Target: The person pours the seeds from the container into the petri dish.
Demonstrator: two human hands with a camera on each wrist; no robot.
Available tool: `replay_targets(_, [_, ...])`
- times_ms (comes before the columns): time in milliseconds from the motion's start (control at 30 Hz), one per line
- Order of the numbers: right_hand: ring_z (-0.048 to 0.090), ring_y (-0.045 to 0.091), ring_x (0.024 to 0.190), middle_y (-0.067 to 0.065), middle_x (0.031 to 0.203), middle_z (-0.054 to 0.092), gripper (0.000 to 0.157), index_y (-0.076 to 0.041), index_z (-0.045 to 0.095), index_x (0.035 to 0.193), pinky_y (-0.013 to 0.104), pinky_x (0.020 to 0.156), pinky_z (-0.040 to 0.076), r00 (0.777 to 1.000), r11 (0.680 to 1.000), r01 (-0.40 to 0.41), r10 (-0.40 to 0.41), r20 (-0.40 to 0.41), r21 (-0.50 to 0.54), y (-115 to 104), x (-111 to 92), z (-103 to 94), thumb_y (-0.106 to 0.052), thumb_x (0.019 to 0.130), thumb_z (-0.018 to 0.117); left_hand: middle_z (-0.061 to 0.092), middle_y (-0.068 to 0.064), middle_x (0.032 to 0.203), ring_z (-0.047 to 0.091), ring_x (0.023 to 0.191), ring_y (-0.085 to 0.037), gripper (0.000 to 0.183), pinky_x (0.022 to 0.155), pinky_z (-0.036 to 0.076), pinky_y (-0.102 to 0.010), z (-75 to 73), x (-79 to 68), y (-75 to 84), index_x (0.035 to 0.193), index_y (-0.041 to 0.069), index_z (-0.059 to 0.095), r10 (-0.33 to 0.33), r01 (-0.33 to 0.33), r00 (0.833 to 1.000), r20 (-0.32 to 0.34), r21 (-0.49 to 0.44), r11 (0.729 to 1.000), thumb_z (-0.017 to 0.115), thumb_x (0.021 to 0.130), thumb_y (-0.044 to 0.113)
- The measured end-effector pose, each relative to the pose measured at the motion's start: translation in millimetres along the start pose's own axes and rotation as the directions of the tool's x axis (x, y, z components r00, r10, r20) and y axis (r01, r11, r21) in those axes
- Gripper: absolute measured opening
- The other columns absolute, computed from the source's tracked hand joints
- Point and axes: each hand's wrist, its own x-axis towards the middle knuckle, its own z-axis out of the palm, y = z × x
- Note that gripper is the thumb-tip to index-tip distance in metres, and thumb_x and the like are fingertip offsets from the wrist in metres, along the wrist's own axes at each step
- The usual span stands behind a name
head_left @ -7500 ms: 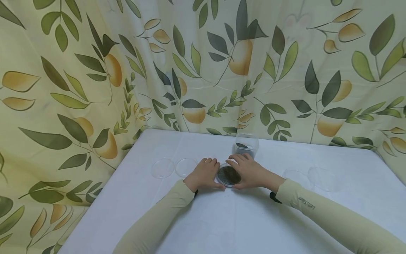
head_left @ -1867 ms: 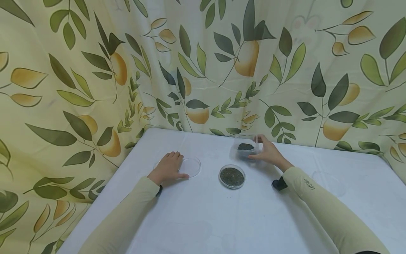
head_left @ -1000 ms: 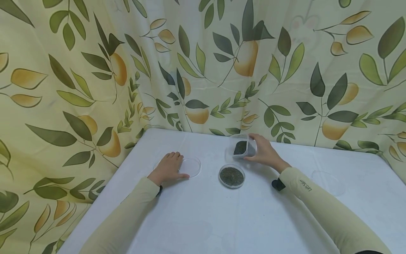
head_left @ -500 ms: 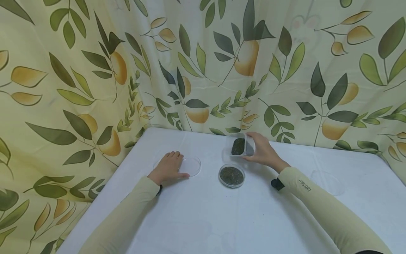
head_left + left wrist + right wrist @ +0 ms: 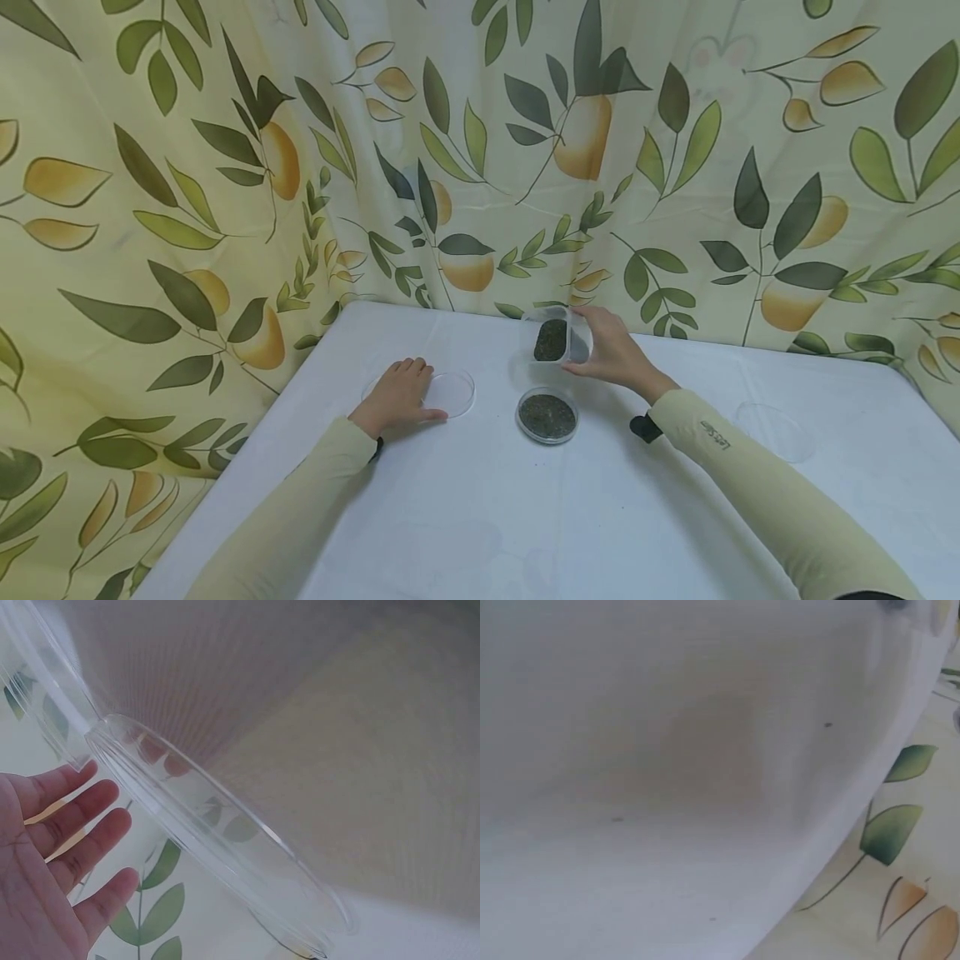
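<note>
In the head view my right hand (image 5: 611, 354) grips a clear plastic tub (image 5: 580, 342) from its right side. The tub is tilted, its mouth turned left toward the camera, with dark, soil-like grains (image 5: 551, 340) inside. Just in front of it sits a round clear petri dish (image 5: 575, 421) filled with similar dark grains. My left hand (image 5: 401, 398) rests at two clear petri dishes on the left, covering much of one; the other dish (image 5: 474, 392) shows beyond the thumb. The left wrist view has its fingers (image 5: 90, 855) extended and spread beside the clear dish rims.
Another faint clear disc (image 5: 776, 432) lies on the right, partly behind the right sleeve (image 5: 720, 446). A white cloth (image 5: 480, 508) covers the table, with tiny dark specks on it. Behind the table hangs a leaf-patterned curtain (image 5: 465, 208).
Both hands have left the filled dish: the left went to the clear dishes, the right took hold of the tub. Since then the right hand has tipped the tub and shifted it left.
</note>
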Motion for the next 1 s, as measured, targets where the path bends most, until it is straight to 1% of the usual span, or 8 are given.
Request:
replay_targets(467, [0.05,0.038,0.117,0.023,0.127,0.054,0.091,0.006,0.043,0.131,0.057,0.099,0.038,0.998,0.999,0.048,-0.048,0.043,0.0,-31,22,-8.2,-0.03,0.059,0.087,0.054,-0.016,0.123,0.05,0.115,-0.031,0.087,0.101,0.041,-0.047,0.2,-1.2,-0.8,0.126,0.0,0.051,-0.014,0.014,1.0,0.013,-0.005,1.0,0.058,0.075,0.07])
replay_targets(667, [0.049,0.036,0.12,0.021,0.129,0.053,0.09,0.005,0.043,0.131,0.055,0.101,0.038,0.996,1.0,0.012,-0.013,0.087,0.005,-43,28,-7.1,-0.032,0.061,0.086,0.054,-0.016,0.122,0.05,0.114,-0.03,0.086,0.1,0.041,-0.046,1.2,0.8,-0.9,0.125,0.0,0.051,0.001,-0.001,1.0,0.004,0.001,1.0,0.058,0.076,0.07])
replay_targets(800, [0.048,0.035,0.122,0.02,0.131,0.052,0.091,0.004,0.043,0.133,0.053,0.103,0.037,0.994,1.0,-0.011,0.009,0.113,0.018,-53,32,-3.5,-0.034,0.061,0.086,0.055,-0.015,0.118,0.052,0.109,-0.029,0.084,0.097,0.043,-0.045,2.2,1.5,-1.3,0.122,0.0,0.053,0.018,-0.018,1.0,-0.017,0.007,1.0,0.058,0.076,0.07])
replay_targets(900, [0.047,0.034,0.123,0.019,0.133,0.051,0.092,0.003,0.042,0.134,0.054,0.105,0.035,0.991,0.999,-0.024,0.019,0.13,0.037,-60,36,0.8,-0.035,0.062,0.085,0.055,-0.014,0.113,0.053,0.105,-0.029,0.081,0.095,0.044,-0.044,2.9,1.3,-1.6,0.118,0.0,0.054,0.028,-0.028,0.999,-0.042,0.002,1.0,0.061,0.075,0.068])
replay_targets(1000, [0.046,0.033,0.125,0.018,0.134,0.049,0.092,0.001,0.041,0.135,0.056,0.106,0.032,0.987,0.997,-0.045,0.035,0.156,0.063,-67,38,5.9,-0.035,0.063,0.085,0.055,-0.013,0.113,0.053,0.106,-0.029,0.081,0.095,0.044,-0.044,3.7,1.4,-1.8,0.118,0.0,0.054,0.029,-0.029,0.999,-0.044,0.002,1.0,0.06,0.075,0.068])
